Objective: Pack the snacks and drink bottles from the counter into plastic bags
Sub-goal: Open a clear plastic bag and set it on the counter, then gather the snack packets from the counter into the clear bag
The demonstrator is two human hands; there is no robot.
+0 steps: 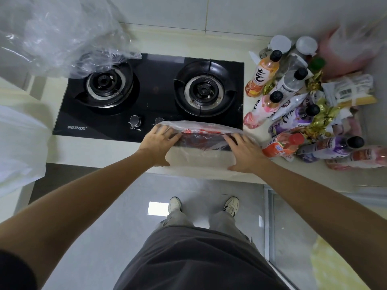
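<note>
both hands were at the front edge of the bench (117, 152), each grasping one side of a clear plastic bag (201, 155) — the left hand (157, 146) on its left rim, the right hand (246, 152) on its right. the bag's mouth was held apart; a red snack packet (200, 131) showed inside. just right of the right hand lay an orange drink bottle (281, 145), with more bottles (293, 118) and gold-wrapped snacks (323, 120) crowded beyond it. behind the bag sat a black two-burner hob (155, 91); a crumpled clear bag (62, 36) lay at far left — partly over the left burner.
</note>
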